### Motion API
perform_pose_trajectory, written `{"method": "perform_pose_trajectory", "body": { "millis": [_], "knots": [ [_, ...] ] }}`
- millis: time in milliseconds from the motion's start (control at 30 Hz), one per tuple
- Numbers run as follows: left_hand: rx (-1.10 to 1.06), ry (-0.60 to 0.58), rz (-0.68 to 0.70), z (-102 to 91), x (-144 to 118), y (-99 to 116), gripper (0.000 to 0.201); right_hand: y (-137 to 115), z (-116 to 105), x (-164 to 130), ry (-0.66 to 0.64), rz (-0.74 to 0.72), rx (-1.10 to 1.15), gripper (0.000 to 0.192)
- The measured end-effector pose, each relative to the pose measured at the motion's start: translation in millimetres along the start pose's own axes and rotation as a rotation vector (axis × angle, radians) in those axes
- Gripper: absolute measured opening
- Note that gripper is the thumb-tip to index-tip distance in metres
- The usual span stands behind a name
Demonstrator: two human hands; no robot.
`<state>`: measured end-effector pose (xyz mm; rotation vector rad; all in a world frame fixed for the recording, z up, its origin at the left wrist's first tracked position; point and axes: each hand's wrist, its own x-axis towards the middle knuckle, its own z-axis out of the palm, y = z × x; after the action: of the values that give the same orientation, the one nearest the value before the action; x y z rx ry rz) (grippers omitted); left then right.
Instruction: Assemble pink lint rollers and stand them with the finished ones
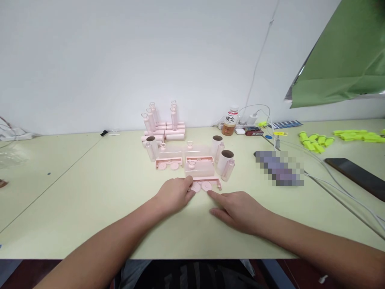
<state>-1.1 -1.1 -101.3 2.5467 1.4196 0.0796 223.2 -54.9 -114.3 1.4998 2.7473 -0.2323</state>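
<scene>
My left hand point(174, 194) rests on the pale table point(90, 192), fingertips touching the left end of a pink plastic frame point(207, 183) with two round discs. My right hand point(237, 208) lies flat on the table, its index fingertip just below that frame's right disc. Neither hand grips anything. Behind the frame lie a clear cover point(200, 168), another pink frame point(168, 163), and white paper rolls point(225, 161) standing upright. Farther back is a stack of pink roller parts with heart-topped handles point(164, 124).
A drink bottle point(231, 121) and chargers with white cables point(331, 176) sit at the back right. Yellow-green rollers point(315, 142) and a dark phone point(355, 174) lie at right. A green sheet point(339, 60) hangs at upper right. A blurred patch covers something near the cables.
</scene>
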Motion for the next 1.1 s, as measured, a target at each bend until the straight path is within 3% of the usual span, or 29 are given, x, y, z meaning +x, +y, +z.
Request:
{"method": "perform_pose_trajectory", "body": {
  "millis": [500, 600, 667, 767, 900, 967, 1033, 1100],
  "knots": [
    [0.042, 0.007, 0.006, -1.0, -2, 3, 0.017, -6, -4, 9, -0.011, 0.117, -0.113, 0.053],
    [0.016, 0.068, 0.016, -15.5, -8, 4, 0.028, -9, -4, 8, -0.001, 0.106, -0.112, 0.055],
    [-0.002, 0.165, -0.031, -38.1, -9, -2, 0.031, -13, -6, 7, 0.008, 0.077, -0.098, 0.054],
    [-0.023, 0.374, -0.199, -87.6, 5, -28, 0.030, -19, -11, 5, 0.011, 0.013, -0.028, 0.041],
    [-0.056, 0.672, -0.417, -146.8, 50, -89, 0.033, -29, -19, 7, 0.038, -0.061, 0.079, 0.029],
    [-0.102, 0.687, -0.529, -160.7, 74, -117, 0.047, -35, -21, 9, 0.058, -0.098, 0.110, 0.029],
    [-0.134, 0.607, -0.612, -163.9, 94, -137, 0.057, -39, -21, 12, 0.071, -0.133, 0.138, 0.029],
    [-0.119, 0.535, -0.619, -161.0, 105, -148, 0.047, -43, -22, 14, 0.075, -0.164, 0.166, 0.029]
  ]
}}
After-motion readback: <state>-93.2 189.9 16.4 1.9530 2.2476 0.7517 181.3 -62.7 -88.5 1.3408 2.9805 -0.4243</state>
